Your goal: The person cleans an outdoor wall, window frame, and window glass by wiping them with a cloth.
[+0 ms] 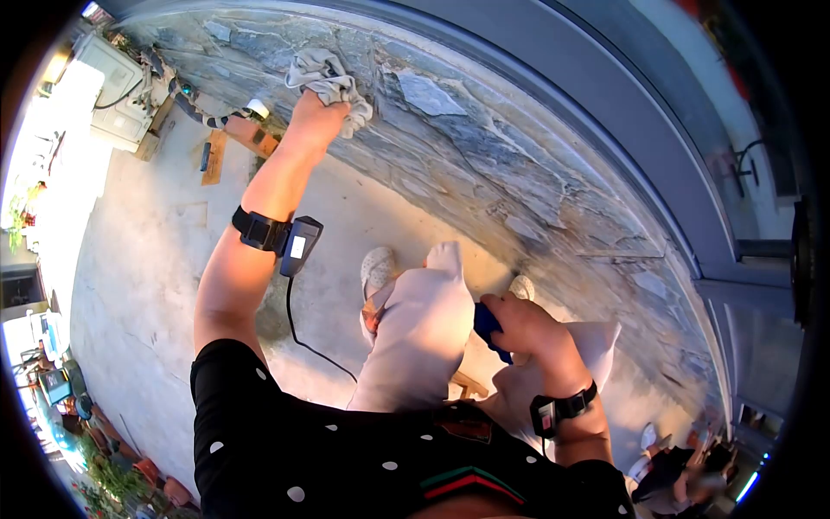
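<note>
My left hand (316,123) is stretched far forward and closed round a crumpled grey cloth (322,76). The cloth is pressed against the stone-clad wall (484,143), and folds of it stick out past my fingers. Down by my knees, my right hand (521,325) is wrapped round a dark blue object (490,329). Most of that object is hidden by the hand and the leg, so its kind cannot be made out. Each forearm wears a black strap with a small device; a cable runs from the left device (300,246).
A pale concrete floor (156,285) lies along the wall. Farther off stand a white box-like unit (117,91) and a flat wooden piece with a dark handle (212,160). Potted plants (108,471) line the left. Another person (679,484) is at the lower right.
</note>
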`<move>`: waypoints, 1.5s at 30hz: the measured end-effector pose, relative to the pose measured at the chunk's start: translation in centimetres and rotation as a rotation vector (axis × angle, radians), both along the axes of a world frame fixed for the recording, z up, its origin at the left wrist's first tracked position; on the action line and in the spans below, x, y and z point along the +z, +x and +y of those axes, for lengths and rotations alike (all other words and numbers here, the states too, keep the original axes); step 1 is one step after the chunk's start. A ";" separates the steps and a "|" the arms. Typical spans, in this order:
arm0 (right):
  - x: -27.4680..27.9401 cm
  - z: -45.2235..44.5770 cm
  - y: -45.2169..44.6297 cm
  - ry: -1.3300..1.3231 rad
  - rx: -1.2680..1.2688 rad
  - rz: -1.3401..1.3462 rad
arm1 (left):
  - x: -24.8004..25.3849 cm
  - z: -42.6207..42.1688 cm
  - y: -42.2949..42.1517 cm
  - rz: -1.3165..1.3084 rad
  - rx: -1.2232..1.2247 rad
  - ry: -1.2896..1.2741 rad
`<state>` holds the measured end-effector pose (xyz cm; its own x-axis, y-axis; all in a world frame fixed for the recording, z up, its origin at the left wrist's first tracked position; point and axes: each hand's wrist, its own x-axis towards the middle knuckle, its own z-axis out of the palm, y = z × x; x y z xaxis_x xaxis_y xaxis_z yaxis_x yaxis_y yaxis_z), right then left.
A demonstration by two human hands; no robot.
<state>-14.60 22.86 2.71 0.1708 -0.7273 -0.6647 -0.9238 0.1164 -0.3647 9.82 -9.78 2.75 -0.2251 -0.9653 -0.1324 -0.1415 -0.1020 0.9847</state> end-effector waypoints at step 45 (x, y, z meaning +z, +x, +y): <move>-0.6 -0.9 1.0 -0.002 0.030 -0.047 | 3.2 0.9 -0.8 -0.435 0.247 -0.969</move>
<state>-13.62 21.98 2.11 0.2238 -0.7226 -0.6540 -0.9085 0.0883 -0.4084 9.01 -8.91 5.92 -0.1288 -0.7144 0.6878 -0.5791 0.6172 0.5327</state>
